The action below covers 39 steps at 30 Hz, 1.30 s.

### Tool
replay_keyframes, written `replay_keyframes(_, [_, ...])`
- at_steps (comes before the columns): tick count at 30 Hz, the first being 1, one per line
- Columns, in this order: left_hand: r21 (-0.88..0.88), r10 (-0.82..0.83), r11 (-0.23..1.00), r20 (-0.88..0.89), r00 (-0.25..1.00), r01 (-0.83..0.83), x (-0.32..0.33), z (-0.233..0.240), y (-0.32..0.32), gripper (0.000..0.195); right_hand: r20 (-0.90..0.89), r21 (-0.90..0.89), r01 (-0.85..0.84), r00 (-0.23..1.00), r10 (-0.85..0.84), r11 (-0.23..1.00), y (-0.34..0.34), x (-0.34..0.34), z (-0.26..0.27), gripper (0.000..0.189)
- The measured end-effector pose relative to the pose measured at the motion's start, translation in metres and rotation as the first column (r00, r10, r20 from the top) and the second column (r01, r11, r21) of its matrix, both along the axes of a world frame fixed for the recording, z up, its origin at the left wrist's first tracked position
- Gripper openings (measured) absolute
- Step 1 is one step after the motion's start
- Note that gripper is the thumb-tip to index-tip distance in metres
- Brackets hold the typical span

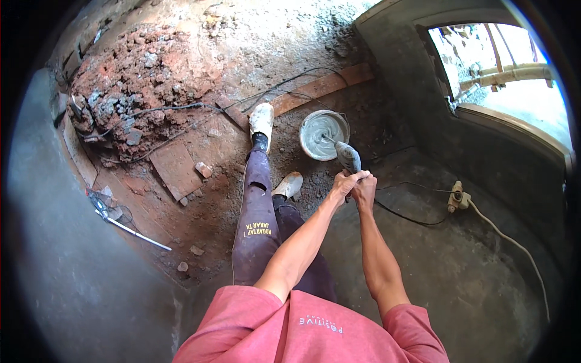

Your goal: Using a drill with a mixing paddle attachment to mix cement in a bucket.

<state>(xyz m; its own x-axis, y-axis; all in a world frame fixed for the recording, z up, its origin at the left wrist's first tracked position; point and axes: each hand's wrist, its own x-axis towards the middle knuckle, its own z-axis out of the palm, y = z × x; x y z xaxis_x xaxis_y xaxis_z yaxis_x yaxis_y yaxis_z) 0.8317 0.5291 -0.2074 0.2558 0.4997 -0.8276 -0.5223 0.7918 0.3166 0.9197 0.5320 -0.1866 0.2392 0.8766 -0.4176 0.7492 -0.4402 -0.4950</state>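
Note:
Both hands are closed together around the rear of an electric drill (348,157), which is smeared with grey. My left hand (343,185) lies over the grip, its thumb reaching across towards my right hand (364,187), which wraps the drill's back end. The metal mixing shaft (331,139) runs from the drill down into a round bucket (301,138) with a pale rim. Inside the bucket is a wet grey paste (317,125) with swirl marks around the shaft. The shaft's lower end is hidden in the paste.
A socket block (455,196) with a pale cable (517,242) lies to the right. Beyond the bucket, a wooden plank (327,88) has a dark cable across it. Reddish rubble (150,77) is heaped at left, above a flat board (176,169). A window opening (504,100) is at upper right.

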Motion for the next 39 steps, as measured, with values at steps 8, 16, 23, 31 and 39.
replay_keyframes(8, [0.055, -0.016, 0.998, 0.029, 0.999, 0.014, -0.001, 0.0, -0.002, 0.033, 0.047, 0.011, 0.035, 0.998, -0.035, 0.999, -0.007, -0.002, 0.005, 0.047])
replay_keyframes(16, [0.022, -0.11, 0.994, -0.063, 0.992, 0.112, -0.007, 0.004, -0.003, 0.037, 0.03, -0.008, 0.124, 0.992, -0.124, 0.992, -0.014, -0.008, 0.001, 0.057])
replay_keyframes(23, [0.046, -0.111, 0.992, -0.054, 0.992, 0.113, -0.015, -0.004, -0.005, 0.041, 0.0, 0.046, 0.035, 0.999, -0.035, 0.998, -0.013, -0.015, 0.001, 0.048])
replay_keyframes(31, [0.066, -0.161, 0.984, -0.085, 0.983, 0.167, -0.015, 0.01, -0.004, 0.037, -0.045, 0.041, 0.074, 0.996, -0.073, 0.996, -0.02, -0.013, 0.005, 0.042])
replay_keyframes(39, [0.044, -0.156, 0.986, -0.094, 0.983, 0.161, -0.013, 0.005, -0.001, 0.036, 0.023, 0.004, 0.13, 0.991, -0.13, 0.991, -0.015, -0.011, -0.004, 0.053])
